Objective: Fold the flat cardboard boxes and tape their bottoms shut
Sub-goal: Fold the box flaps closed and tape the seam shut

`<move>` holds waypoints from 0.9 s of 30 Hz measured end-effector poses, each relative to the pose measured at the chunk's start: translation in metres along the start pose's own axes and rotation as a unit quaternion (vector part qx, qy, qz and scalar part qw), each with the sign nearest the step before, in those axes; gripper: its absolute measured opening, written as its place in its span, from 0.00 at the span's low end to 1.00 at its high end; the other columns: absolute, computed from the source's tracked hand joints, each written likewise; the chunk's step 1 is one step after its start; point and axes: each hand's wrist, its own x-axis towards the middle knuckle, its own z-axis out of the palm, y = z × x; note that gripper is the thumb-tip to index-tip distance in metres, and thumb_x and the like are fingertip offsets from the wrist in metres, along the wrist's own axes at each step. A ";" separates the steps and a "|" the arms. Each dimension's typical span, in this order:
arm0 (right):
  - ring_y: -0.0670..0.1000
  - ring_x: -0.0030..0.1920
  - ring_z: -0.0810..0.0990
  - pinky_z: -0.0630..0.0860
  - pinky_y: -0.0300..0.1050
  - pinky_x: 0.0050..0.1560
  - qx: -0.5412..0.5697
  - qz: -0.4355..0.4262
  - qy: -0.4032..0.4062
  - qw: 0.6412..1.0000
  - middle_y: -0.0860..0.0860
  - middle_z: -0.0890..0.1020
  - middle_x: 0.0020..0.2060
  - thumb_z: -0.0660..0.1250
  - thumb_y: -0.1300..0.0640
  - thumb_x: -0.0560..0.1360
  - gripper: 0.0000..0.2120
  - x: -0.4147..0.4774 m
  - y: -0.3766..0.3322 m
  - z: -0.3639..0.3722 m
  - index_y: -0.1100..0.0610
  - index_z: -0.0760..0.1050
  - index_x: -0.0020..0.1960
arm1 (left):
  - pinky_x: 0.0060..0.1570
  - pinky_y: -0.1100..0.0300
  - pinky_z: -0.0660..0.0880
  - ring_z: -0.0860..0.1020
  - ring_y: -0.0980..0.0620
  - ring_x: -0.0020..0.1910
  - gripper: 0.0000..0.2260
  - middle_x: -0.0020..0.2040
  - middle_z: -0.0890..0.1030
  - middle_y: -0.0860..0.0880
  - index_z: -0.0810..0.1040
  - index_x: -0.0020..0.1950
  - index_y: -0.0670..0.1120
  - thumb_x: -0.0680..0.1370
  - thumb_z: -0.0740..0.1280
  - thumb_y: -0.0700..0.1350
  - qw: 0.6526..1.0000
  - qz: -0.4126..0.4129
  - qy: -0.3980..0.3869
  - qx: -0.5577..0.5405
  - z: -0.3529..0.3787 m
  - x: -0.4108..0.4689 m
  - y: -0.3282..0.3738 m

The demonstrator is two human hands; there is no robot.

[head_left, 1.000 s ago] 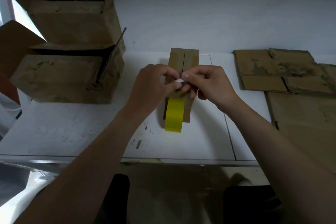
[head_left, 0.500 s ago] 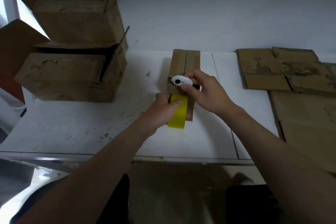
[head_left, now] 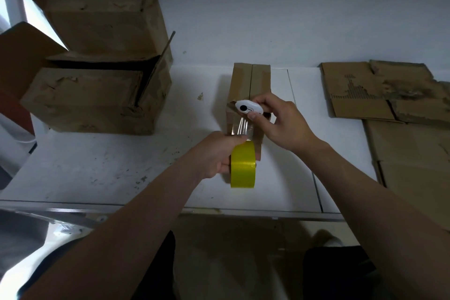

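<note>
A small folded cardboard box [head_left: 250, 85] stands mid-table with its flaps closed along a centre seam. My left hand [head_left: 216, 153] grips a yellow tape roll [head_left: 243, 165] just in front of the box. A clear strip of tape [head_left: 241, 126] stretches from the roll up to the box's near edge. My right hand [head_left: 280, 122] holds a small white cutter [head_left: 248, 107] at the top of that strip, over the box's near end.
Two larger open cardboard boxes [head_left: 97, 95] are stacked at the left against the wall. Flat cardboard sheets [head_left: 389, 95] lie at the right, reaching the white table's [head_left: 97, 168] right front. Cardboard scraps dot the surface.
Both hands were pinched together over the box. My left hand then dropped to the roll and pulled it toward me, stretching out tape, while my right hand brought the white cutter to the strip.
</note>
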 end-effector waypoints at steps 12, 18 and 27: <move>0.43 0.66 0.76 0.73 0.46 0.68 -0.061 -0.054 -0.094 0.992 0.53 0.81 0.64 0.66 0.53 0.82 0.10 -0.002 0.003 -0.009 0.55 0.77 0.61 | 0.34 0.54 0.82 0.87 0.48 0.39 0.12 0.45 0.87 0.46 0.79 0.57 0.48 0.76 0.74 0.50 0.997 0.038 0.069 0.002 -0.011 0.012 -0.005; 0.40 0.63 0.73 0.64 0.20 0.50 -0.082 -0.057 -0.062 0.993 0.54 0.79 0.67 0.66 0.54 0.81 0.10 0.000 0.003 -0.006 0.55 0.77 0.61 | 0.37 0.53 0.83 0.87 0.47 0.41 0.09 0.49 0.85 0.45 0.79 0.57 0.50 0.79 0.72 0.49 0.995 0.078 0.056 0.009 -0.007 0.009 -0.004; 0.26 0.52 0.73 0.75 0.35 0.51 -0.084 -0.042 -0.066 0.993 0.49 0.78 0.67 0.64 0.51 0.82 0.12 0.001 0.004 -0.007 0.55 0.76 0.62 | 0.38 0.57 0.83 0.87 0.50 0.39 0.12 0.41 0.87 0.46 0.78 0.58 0.43 0.80 0.69 0.51 0.995 -0.013 0.025 0.100 -0.015 0.009 -0.006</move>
